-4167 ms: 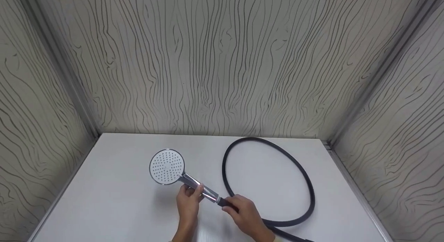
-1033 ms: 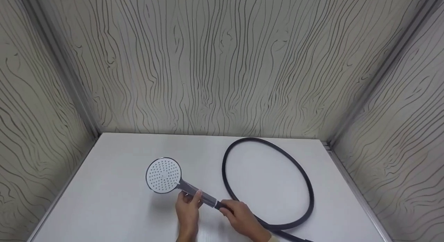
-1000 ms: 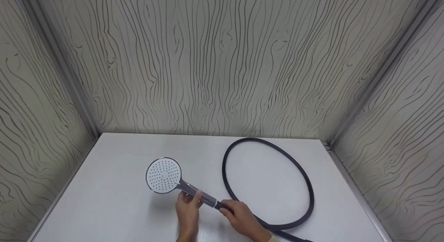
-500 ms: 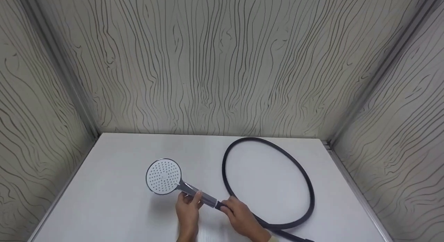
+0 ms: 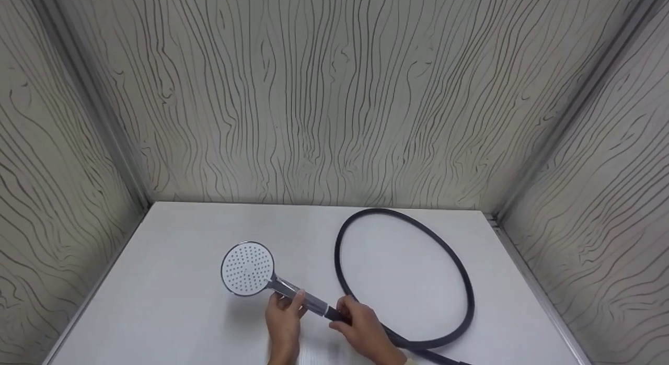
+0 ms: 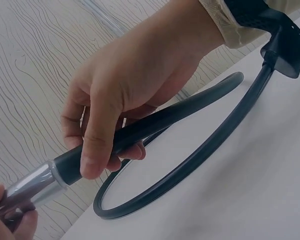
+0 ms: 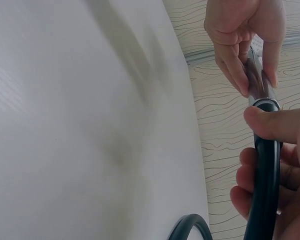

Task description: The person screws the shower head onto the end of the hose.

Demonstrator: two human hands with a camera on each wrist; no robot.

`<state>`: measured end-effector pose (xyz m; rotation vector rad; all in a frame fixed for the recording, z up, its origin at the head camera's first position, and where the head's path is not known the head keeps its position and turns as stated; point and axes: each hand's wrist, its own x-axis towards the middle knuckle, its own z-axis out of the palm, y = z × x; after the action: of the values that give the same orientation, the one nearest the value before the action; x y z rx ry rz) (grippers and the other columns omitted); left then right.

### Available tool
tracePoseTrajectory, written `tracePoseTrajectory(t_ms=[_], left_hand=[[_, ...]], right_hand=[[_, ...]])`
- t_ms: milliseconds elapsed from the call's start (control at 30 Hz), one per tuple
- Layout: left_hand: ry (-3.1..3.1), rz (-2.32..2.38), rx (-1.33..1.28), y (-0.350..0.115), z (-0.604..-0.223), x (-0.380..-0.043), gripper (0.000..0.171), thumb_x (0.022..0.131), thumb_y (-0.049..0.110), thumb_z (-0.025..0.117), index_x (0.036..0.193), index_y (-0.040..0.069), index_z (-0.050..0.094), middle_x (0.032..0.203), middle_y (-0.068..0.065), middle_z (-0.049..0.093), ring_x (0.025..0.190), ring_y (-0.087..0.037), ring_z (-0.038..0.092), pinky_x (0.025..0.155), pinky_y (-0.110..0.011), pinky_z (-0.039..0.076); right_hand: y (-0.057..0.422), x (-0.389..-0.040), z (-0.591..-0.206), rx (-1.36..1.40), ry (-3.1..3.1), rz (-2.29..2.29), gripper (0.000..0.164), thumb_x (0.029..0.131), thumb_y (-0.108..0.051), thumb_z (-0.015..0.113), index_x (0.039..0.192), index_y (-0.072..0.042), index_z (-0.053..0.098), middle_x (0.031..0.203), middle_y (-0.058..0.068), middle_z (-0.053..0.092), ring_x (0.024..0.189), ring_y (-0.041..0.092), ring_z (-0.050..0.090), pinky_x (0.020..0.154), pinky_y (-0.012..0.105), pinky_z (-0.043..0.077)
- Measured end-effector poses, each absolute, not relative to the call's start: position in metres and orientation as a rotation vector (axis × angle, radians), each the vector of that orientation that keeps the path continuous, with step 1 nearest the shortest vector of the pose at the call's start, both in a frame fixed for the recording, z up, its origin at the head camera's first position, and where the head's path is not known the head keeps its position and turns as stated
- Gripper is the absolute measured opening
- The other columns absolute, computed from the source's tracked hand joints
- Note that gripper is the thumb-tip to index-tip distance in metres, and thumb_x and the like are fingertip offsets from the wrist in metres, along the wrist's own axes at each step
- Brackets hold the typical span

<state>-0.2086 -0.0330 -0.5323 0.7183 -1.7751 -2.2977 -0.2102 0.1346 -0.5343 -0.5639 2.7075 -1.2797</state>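
A hand shower [image 5: 247, 269] with a round white nozzle face and a chrome handle [image 5: 285, 287] tilts above the white table. My left hand [image 5: 284, 323] pinches the handle between thumb and fingers. At the handle's lower end, a pale collar [image 7: 265, 103] meets the black end of a shower hose [image 6: 155, 122]. My right hand [image 5: 363, 328] grips that hose end, thumb on one side and fingers curled on the other, just below the collar. In the right wrist view, the right thumb [image 7: 270, 124] lies across the hose close to the joint.
The hose's long loop [image 5: 468, 281] lies on the right half of the white table [image 5: 172, 260], its free end [image 5: 460, 363] at the front edge. Wood-grain panels [image 5: 324, 93] enclose the back and both sides, with grey strips at the corners.
Over these seconds the hand shower and both hands have come slightly nearer the front edge. My right thumb and fingers have shifted round the hose end; my left hand keeps its hold.
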Motion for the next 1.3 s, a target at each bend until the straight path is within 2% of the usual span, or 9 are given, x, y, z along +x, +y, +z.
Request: tracePoseTrajectory(t_ms=[100,267,433,533,633,800,1000,1167,1300], left_hand=[[-1.784,-2.291,0.728,-0.0333,-0.5333,-0.2085,0.046,0.094,0.009,0.061,0.131,-0.010,0.042,0.114,-0.027,0.061,0.098,-0.026,0.070,0.089,-0.035,0.062],[-1.788,-2.288,0.693,-0.0352,-0.5325,-0.2079,0.047,0.095,0.009,0.060,0.132,-0.011,0.039,0.115,-0.028,0.060,0.100,-0.027,0.069,0.091,-0.037,0.061],[-1.774,-2.294,0.706,-0.0352,-0.5310,-0.2074,0.045,0.095,0.008,0.059,0.132,-0.011,0.040,0.117,-0.030,0.060,0.103,-0.031,0.069,0.091,-0.038,0.061],[-1.773,-2.288,0.705,-0.0333,-0.5319,-0.2069,0.045,0.095,0.008,0.061,0.131,-0.010,0.042,0.116,-0.029,0.061,0.101,-0.030,0.069,0.090,-0.038,0.061],[-1.777,-2.285,0.701,-0.0316,-0.5326,-0.2062,0.045,0.094,0.008,0.062,0.130,-0.010,0.042,0.114,-0.029,0.061,0.099,-0.029,0.070,0.089,-0.037,0.062],[-1.755,-2.288,0.701,-0.0309,-0.5321,-0.2056,0.043,0.093,0.007,0.063,0.127,-0.011,0.044,0.112,-0.029,0.063,0.097,-0.028,0.070,0.088,-0.038,0.062],[-1.781,-2.294,0.692,-0.0313,-0.5304,-0.2059,0.044,0.094,0.008,0.062,0.129,-0.011,0.043,0.115,-0.030,0.062,0.101,-0.032,0.070,0.090,-0.038,0.061],[-1.763,-2.271,0.721,-0.0314,-0.5286,-0.2060,0.046,0.093,0.008,0.063,0.129,-0.011,0.042,0.116,-0.030,0.059,0.101,-0.032,0.069,0.087,-0.036,0.062],[-1.743,-2.235,0.752,-0.0295,-0.5290,-0.2059,0.046,0.090,0.006,0.067,0.126,-0.010,0.044,0.111,-0.027,0.059,0.095,-0.025,0.068,0.083,-0.035,0.064]], right_hand=[[0.1354,-0.2096,-0.5342,-0.633,2.732,-1.215,0.012,0.093,-0.026,0.065,0.096,-0.016,0.060,0.079,-0.007,0.064,0.067,-0.003,0.050,0.058,0.014,0.047],[0.1360,-0.2106,-0.5337,-0.663,2.697,-1.200,0.024,0.098,-0.037,0.055,0.097,-0.016,0.065,0.075,-0.003,0.063,0.066,-0.004,0.047,0.057,0.013,0.045],[0.1355,-0.2088,-0.5355,-0.613,2.719,-1.261,0.030,0.090,-0.039,0.067,0.105,-0.014,0.062,0.083,-0.006,0.065,0.068,-0.003,0.051,0.060,0.014,0.049],[0.1341,-0.2073,-0.5359,-0.587,2.762,-1.269,0.031,0.083,-0.031,0.076,0.102,-0.016,0.057,0.087,-0.007,0.064,0.072,-0.003,0.054,0.063,0.015,0.053],[0.1331,-0.2067,-0.5354,-0.599,2.822,-1.255,0.026,0.081,-0.020,0.077,0.097,-0.017,0.057,0.085,-0.008,0.063,0.073,-0.003,0.054,0.063,0.015,0.053],[0.1344,-0.2071,-0.5351,-0.694,2.850,-1.211,0.007,0.091,-0.023,0.068,0.092,-0.017,0.064,0.080,-0.008,0.063,0.069,-0.004,0.049,0.059,0.013,0.049],[0.1382,-0.2091,-0.5336,-0.709,2.727,-1.240,0.026,0.099,-0.032,0.055,0.089,-0.011,0.067,0.070,-0.010,0.054,0.064,-0.004,0.044,0.057,0.012,0.043],[0.1365,-0.2074,-0.5324,-0.669,2.762,-1.275,0.024,0.091,-0.037,0.066,0.100,-0.014,0.067,0.076,-0.010,0.060,0.064,-0.003,0.047,0.056,0.012,0.046],[0.1336,-0.2051,-0.5335,-0.634,2.824,-1.245,0.031,0.080,-0.029,0.078,0.102,-0.016,0.060,0.084,-0.007,0.065,0.068,-0.001,0.054,0.060,0.014,0.051]])
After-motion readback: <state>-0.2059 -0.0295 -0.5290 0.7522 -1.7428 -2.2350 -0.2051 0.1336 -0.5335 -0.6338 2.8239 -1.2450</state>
